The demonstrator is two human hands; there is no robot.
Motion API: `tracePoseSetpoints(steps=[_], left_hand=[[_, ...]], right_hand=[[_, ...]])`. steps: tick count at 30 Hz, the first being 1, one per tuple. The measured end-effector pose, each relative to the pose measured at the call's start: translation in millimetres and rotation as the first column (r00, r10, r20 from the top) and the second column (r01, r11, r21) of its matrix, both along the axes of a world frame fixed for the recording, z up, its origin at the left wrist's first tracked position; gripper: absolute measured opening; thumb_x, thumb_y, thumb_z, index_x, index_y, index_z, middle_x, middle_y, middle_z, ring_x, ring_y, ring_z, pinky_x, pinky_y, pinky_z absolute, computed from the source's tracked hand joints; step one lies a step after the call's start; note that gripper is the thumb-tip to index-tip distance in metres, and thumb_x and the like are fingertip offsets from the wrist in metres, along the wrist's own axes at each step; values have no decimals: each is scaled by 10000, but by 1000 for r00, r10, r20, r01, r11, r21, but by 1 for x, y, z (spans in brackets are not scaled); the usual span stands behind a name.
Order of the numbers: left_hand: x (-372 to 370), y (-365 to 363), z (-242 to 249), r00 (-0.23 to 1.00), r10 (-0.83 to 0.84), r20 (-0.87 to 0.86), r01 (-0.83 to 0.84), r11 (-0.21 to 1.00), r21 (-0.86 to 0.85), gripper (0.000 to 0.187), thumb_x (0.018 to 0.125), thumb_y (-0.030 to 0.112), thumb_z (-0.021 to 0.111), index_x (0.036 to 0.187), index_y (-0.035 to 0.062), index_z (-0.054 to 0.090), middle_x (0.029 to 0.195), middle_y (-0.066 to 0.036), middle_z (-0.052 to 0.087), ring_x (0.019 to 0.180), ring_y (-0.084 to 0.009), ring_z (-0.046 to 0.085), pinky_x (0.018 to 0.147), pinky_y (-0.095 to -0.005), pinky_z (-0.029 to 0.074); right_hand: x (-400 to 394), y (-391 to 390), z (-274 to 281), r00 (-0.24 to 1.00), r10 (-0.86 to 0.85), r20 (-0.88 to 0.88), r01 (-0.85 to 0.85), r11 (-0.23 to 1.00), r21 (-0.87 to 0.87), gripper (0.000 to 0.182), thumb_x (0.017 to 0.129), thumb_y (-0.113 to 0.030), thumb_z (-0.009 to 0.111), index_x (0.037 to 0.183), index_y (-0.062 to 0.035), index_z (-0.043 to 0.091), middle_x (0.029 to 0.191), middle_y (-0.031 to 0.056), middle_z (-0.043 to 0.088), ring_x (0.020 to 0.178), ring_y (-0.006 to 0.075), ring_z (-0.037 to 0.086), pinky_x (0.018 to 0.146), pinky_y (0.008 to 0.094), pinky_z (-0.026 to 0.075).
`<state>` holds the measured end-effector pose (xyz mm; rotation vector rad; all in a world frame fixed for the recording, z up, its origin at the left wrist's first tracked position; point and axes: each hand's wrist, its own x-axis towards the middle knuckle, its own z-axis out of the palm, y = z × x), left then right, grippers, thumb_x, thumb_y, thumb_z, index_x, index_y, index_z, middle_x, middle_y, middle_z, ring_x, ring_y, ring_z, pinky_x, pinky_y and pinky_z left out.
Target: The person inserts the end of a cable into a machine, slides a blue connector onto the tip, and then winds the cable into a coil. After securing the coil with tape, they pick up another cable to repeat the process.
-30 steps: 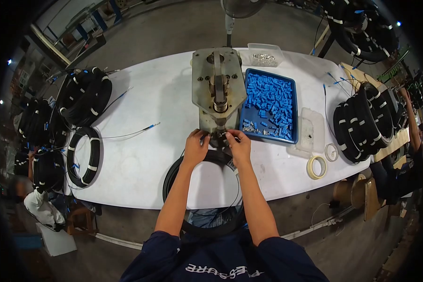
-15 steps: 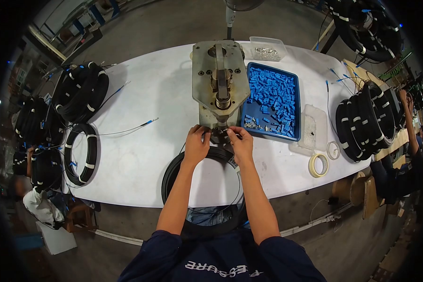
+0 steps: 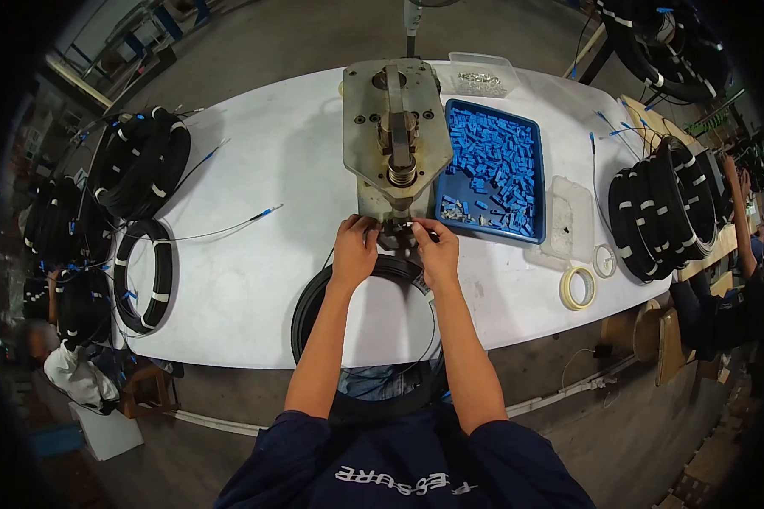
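A grey metal press stands upright on the white table. At the left of its lower die, my left hand has its fingers bent together; whatever they hold is hidden. On the other side, my right hand pinches a small metallic end piece at the die. Below both hands a coil of black cable lies partly on the table and partly over my lap, between my forearms. To the right of the press is a blue tray of small blue connectors.
Black cable coils stand at the left and right. A clear box of small parts sits behind the tray. A plastic container and a tape roll lie nearer. Other people are at both edges.
The view has shifted slightly, so the press and tray appear a little higher. My hands remain at the die, with the small metallic piece by my right fingertips now more visible.
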<state>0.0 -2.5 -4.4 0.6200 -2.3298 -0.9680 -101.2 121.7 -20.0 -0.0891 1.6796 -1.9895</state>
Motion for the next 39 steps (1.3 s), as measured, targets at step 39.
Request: tracePoseSetpoints(steps=[39], left_hand=[[0,2,1,998,28,50,-25,998,-61,132,898,72,567,942,-21,649,908,-174,635,894,-384,584,785,-451,465]], right_hand=[[1,0,4,999,-12,31,13,999,-35,113,887,-80,707,987,-29,715,763,-64,480,588,23,377,492,183,292]])
